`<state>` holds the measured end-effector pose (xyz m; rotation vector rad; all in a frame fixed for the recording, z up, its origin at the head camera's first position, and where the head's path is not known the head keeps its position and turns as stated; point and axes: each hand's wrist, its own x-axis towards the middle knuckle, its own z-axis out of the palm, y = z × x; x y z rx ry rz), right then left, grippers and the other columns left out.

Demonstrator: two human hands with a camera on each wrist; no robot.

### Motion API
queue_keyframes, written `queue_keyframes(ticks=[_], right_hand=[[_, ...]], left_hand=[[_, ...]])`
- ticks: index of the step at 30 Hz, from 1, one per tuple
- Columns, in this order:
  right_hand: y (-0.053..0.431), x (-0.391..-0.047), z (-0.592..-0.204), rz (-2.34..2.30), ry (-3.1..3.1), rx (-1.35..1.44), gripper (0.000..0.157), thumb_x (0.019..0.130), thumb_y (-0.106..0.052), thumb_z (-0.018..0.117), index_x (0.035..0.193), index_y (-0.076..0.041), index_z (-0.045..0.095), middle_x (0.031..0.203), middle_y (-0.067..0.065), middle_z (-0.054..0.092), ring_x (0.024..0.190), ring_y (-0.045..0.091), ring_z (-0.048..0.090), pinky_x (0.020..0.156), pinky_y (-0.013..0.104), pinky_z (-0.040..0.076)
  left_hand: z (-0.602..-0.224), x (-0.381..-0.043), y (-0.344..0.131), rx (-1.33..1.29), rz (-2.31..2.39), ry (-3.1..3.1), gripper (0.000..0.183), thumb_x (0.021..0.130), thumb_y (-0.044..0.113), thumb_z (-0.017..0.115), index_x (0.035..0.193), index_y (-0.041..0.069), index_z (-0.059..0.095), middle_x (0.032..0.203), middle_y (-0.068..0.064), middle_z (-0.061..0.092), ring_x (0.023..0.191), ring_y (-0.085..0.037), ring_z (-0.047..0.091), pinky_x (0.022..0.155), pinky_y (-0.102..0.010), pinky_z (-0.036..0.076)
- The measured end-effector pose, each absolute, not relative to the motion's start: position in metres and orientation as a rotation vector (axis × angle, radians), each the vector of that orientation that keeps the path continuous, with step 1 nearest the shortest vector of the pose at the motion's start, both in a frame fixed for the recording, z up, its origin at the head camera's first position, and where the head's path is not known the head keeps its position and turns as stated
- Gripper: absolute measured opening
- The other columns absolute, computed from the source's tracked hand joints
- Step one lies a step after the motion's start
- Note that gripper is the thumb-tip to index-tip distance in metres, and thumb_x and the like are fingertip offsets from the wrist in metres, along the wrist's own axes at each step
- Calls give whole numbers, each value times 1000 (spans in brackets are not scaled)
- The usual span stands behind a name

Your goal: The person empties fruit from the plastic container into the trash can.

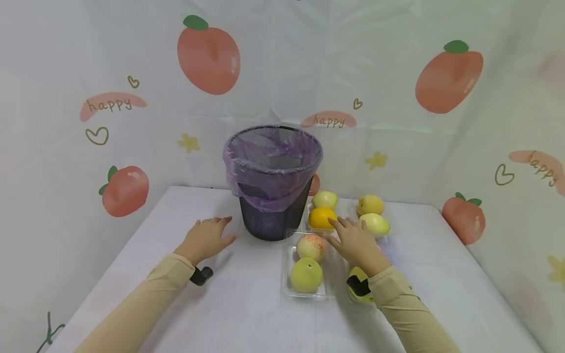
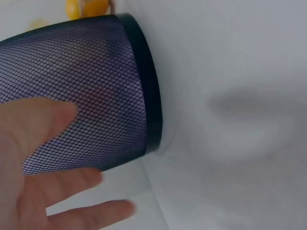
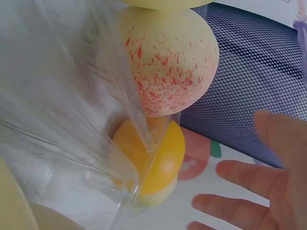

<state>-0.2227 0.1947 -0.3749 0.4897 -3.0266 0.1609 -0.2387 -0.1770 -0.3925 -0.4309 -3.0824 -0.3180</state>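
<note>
Fruit-print backdrop (image 1: 273,63) behind a pale counter (image 1: 247,314); a thin purple bag (image 1: 275,184) already drapes over the upright dark mesh bin's (image 1: 273,225) rim, near the back; fruit (image 1: 306,275) sits in clear trays (image 1: 327,287), none picked up; left hand (image 1: 204,240) and right hand (image 1: 355,242), fingers spread apart, hold nothing.

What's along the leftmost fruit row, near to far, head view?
Greenish-yellow round fruit → red-speckled pale fruit → orange-yellow fruit → pale yellow fruit → printed backdrop.
</note>
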Motion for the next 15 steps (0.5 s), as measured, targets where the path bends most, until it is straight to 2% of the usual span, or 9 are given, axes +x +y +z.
queue_keyframes(ticks=[3,6,7,15], right_hand=[[195,-223,-375,122,-3014,513,52,99,-42,52,137,-8,54,131,20,58,117,39,58,98,59,44],[195,-223,-376,107,-2995,525,43,97,-36,57,130,-8,59,121,19,65,104,36,65,81,50,55],[195,-222,-376,110,-2988,526,41,96,-34,59,128,-8,60,118,18,66,101,35,66,75,48,56],[198,-222,-374,214,-2934,533,33,95,-28,61,121,-9,64,106,12,71,87,28,68,65,40,55]], left_hand=[[-392,-239,-176,-444,-396,-3162,55,98,40,51,139,3,50,134,-23,55,121,-43,54,97,-61,43],[-392,-239,-175,-452,-468,-3215,51,98,36,51,136,2,52,130,-22,59,118,-39,57,93,-56,48],[-392,-238,-174,-458,-487,-3223,50,97,35,52,135,2,52,127,-21,61,116,-38,59,92,-56,49],[-387,-238,-172,-492,-565,-3239,47,97,33,53,132,2,54,118,-22,65,108,-36,63,91,-54,50]])
